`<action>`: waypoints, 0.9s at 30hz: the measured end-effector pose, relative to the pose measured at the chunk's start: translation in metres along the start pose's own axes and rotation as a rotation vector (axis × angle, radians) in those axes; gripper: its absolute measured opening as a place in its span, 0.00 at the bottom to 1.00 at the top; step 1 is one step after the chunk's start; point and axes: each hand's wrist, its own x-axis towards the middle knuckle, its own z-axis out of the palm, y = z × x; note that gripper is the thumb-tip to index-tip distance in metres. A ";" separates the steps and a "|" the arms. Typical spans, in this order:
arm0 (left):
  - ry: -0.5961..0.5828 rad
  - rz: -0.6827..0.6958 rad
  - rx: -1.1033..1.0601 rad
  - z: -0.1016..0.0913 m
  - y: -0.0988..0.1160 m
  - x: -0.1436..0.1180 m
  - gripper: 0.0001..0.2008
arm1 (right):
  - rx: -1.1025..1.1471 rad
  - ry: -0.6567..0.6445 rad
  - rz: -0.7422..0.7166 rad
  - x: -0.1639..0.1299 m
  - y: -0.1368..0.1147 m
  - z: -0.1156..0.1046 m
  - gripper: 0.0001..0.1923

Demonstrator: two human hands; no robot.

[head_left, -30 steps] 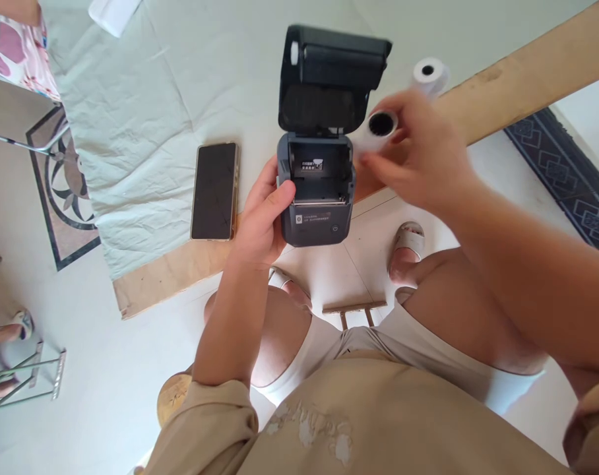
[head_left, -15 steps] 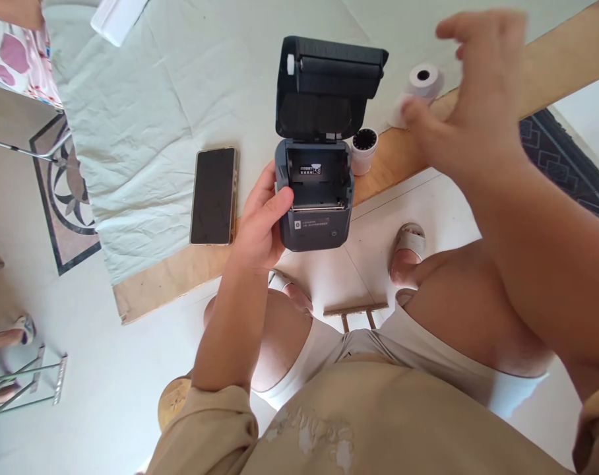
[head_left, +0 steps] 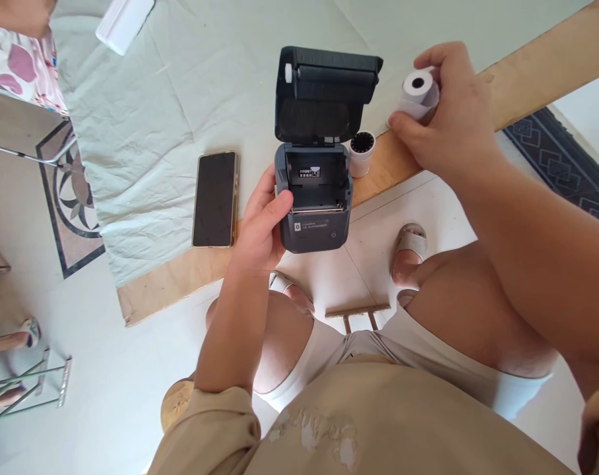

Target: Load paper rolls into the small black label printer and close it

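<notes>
Progress: the small dark grey plastic label printer (head_left: 315,198) stands at the near edge of the surface (head_left: 522,86) with its hinged lid (head_left: 326,92) thrown fully open; loading looks part done, since the bay is bare and a fresh roll is only now being picked up.
Left hand (head_left: 260,227): grip clenched on the printer's left side, thumb over its top edge, steadying it.
Right hand (head_left: 450,115): grip grasping the white paper roll with a dark core hole (head_left: 418,89), which sits on the surface to the right of the lid, well apart from the bay.
Paper bay (head_left: 315,181): open, holding no roll; only a small printed sticker shows on its back wall.
Spent core: a short white tube with a dark ribbed centre (head_left: 362,152) stands upright just beside the printer's right side.
Left to do, as I judge: roll into bay, lid shut.
Nearby: a black-screened smartphone (head_left: 215,198) lies flat on the pale green cloth (head_left: 146,132), left of the printer.
</notes>
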 end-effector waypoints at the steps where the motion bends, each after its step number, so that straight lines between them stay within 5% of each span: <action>1: -0.002 -0.005 0.004 0.000 0.000 0.000 0.20 | 0.025 0.016 0.025 0.001 -0.001 0.001 0.30; 6: -0.021 -0.001 -0.025 -0.002 -0.003 0.000 0.22 | 0.569 0.039 0.197 0.010 0.008 -0.005 0.17; 10: 0.005 0.003 -0.031 -0.001 -0.004 0.001 0.23 | 0.890 -0.260 0.356 0.019 0.030 -0.024 0.04; 12: 0.026 -0.010 -0.026 0.000 -0.004 0.001 0.24 | 0.926 -0.261 0.354 0.018 0.032 -0.027 0.06; 15: 0.046 -0.029 -0.027 0.002 -0.003 0.001 0.26 | 0.871 -0.029 0.147 0.001 0.013 -0.023 0.23; 18: 0.051 -0.032 -0.020 0.003 -0.002 0.001 0.24 | 0.611 0.190 -0.386 -0.027 -0.023 -0.018 0.24; 22: 0.067 -0.036 -0.032 0.006 -0.001 -0.001 0.24 | 0.353 0.013 -0.480 -0.058 -0.059 -0.012 0.19; 27: 0.027 -0.039 -0.097 0.008 0.001 -0.003 0.23 | 0.049 -0.152 -0.493 -0.064 -0.071 -0.001 0.09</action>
